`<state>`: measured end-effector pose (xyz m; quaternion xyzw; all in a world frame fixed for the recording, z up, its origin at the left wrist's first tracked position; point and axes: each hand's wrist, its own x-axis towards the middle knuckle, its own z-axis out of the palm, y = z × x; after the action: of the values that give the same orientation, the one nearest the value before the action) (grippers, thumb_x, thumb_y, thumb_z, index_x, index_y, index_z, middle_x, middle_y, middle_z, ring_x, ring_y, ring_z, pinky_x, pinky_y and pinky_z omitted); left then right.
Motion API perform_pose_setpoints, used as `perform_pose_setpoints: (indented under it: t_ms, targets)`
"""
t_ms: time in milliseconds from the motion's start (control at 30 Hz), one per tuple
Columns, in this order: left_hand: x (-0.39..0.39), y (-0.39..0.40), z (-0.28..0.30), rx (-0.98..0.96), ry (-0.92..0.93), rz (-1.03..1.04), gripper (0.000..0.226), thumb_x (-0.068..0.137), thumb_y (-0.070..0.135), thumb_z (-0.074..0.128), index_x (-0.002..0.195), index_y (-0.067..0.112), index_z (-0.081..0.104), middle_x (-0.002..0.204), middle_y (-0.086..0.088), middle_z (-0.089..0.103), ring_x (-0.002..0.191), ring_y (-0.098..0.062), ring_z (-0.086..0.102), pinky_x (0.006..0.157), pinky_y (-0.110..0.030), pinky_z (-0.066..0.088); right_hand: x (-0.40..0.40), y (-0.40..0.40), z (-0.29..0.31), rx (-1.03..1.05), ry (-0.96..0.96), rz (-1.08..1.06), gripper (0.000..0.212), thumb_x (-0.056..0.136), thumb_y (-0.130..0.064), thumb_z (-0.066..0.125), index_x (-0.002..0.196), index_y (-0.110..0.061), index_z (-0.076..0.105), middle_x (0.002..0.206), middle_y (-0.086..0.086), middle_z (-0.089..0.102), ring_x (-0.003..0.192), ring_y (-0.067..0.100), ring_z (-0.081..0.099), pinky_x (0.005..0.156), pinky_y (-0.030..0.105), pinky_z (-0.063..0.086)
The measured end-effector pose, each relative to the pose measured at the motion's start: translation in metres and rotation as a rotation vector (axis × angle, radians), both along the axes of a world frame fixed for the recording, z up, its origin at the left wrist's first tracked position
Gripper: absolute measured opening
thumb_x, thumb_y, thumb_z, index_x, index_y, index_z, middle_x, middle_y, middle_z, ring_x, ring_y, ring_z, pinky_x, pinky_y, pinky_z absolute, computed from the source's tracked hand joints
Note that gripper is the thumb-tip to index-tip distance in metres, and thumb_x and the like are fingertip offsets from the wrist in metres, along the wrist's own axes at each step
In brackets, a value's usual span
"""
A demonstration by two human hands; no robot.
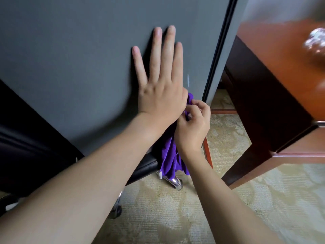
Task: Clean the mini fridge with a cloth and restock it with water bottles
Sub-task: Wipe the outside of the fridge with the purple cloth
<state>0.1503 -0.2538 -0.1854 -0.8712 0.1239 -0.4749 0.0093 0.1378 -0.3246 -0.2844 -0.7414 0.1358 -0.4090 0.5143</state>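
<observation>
The grey mini fridge door [79, 67] fills the upper left of the head view, its black seal edge running down at the right. My left hand [161, 81] lies flat against the door with fingers spread, holding nothing. My right hand [193, 125] is just below and right of it, near the door's lower corner, with fingers pinched on a purple cloth [170, 159]. The cloth hangs down from that hand toward the floor. No water bottles are visible, and the fridge's inside is hidden.
A reddish-brown wooden table [274, 95] stands at the right with a blurred shiny object [314, 41] on top. A black office chair [31, 141] with chrome legs sits at the lower left, under the fridge. Patterned beige carpet [175, 213] covers the floor.
</observation>
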Motion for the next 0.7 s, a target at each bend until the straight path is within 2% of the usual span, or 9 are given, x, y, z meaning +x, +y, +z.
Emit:
perform_pose_setpoints:
  t_ms: [167, 267, 333, 400, 467, 567, 633, 700]
  targets:
    - [0.005, 0.008, 0.022, 0.029, -0.056, 0.011, 0.069, 0.081, 0.021, 0.052, 0.146, 0.0, 0.044, 0.16, -0.017, 0.031, 0.149, -0.036, 0.027, 0.12, -0.058, 0.013, 0.009, -0.008, 0.065, 0.01, -0.09, -0.022, 0.015, 0.085, -0.001, 0.065, 0.091, -0.01, 0.075, 0.119, 0.001, 0.057, 0.103, -0.009, 0.048, 0.085, 0.026, 0.05]
    - [0.009, 0.005, 0.051, 0.027, -0.079, 0.024, 0.073, 0.08, 0.023, 0.052, 0.149, 0.001, 0.04, 0.161, -0.017, 0.028, 0.15, -0.036, 0.024, 0.121, -0.056, 0.009, 0.014, -0.013, 0.096, 0.002, -0.12, -0.032, 0.018, 0.084, 0.002, 0.064, 0.092, -0.009, 0.075, 0.119, 0.002, 0.056, 0.102, -0.021, 0.044, 0.084, 0.009, 0.042]
    - [0.014, 0.001, 0.071, 0.029, -0.104, 0.051, 0.077, 0.081, 0.025, 0.05, 0.152, 0.001, 0.035, 0.162, -0.018, 0.026, 0.151, -0.035, 0.022, 0.122, -0.055, 0.008, 0.017, -0.016, 0.112, -0.018, -0.14, -0.047, 0.02, 0.083, 0.003, 0.063, 0.093, -0.008, 0.076, 0.119, 0.006, 0.058, 0.101, -0.014, 0.045, 0.082, 0.0, 0.035]
    - [0.019, -0.002, 0.089, 0.02, -0.125, 0.093, 0.08, 0.081, 0.027, 0.048, 0.154, 0.002, 0.03, 0.162, -0.018, 0.026, 0.151, -0.035, 0.022, 0.122, -0.052, 0.008, 0.02, -0.018, 0.125, -0.019, -0.145, -0.048, 0.021, 0.083, 0.002, 0.063, 0.094, -0.009, 0.076, 0.118, 0.006, 0.059, 0.101, -0.007, 0.047, 0.083, -0.001, 0.033]
    - [0.024, -0.003, 0.099, 0.016, -0.14, 0.124, 0.08, 0.08, 0.029, 0.047, 0.153, 0.002, 0.031, 0.158, -0.015, 0.036, 0.148, -0.032, 0.03, 0.122, -0.048, 0.008, 0.02, -0.019, 0.137, -0.027, -0.143, -0.041, 0.021, 0.084, 0.001, 0.062, 0.096, -0.01, 0.076, 0.118, 0.004, 0.06, 0.101, -0.004, 0.048, 0.084, 0.002, 0.036]
    - [0.029, 0.0, 0.105, 0.025, -0.182, 0.126, 0.073, 0.076, 0.03, 0.05, 0.145, 0.005, 0.045, 0.144, -0.009, 0.053, 0.135, -0.029, 0.047, 0.118, -0.043, 0.013, 0.018, -0.017, 0.151, -0.039, -0.153, -0.014, 0.02, 0.086, 0.0, 0.061, 0.097, -0.009, 0.075, 0.115, 0.001, 0.059, 0.095, -0.009, 0.049, 0.082, 0.001, 0.035]
    - [0.028, 0.002, 0.107, 0.007, -0.184, 0.096, 0.069, 0.074, 0.028, 0.051, 0.14, 0.007, 0.051, 0.139, -0.007, 0.056, 0.131, -0.028, 0.051, 0.116, -0.041, 0.016, 0.016, -0.016, 0.159, -0.056, -0.155, -0.001, 0.019, 0.086, 0.001, 0.061, 0.097, -0.008, 0.075, 0.113, 0.001, 0.059, 0.091, -0.016, 0.049, 0.08, -0.003, 0.031]
    - [0.025, 0.001, 0.108, -0.022, -0.175, 0.068, 0.068, 0.073, 0.028, 0.051, 0.138, 0.008, 0.053, 0.138, -0.007, 0.056, 0.13, -0.028, 0.051, 0.116, -0.04, 0.017, 0.014, -0.015, 0.164, -0.067, -0.154, -0.002, 0.018, 0.087, 0.001, 0.061, 0.096, -0.007, 0.075, 0.113, 0.003, 0.06, 0.089, -0.016, 0.047, 0.079, -0.004, 0.029]
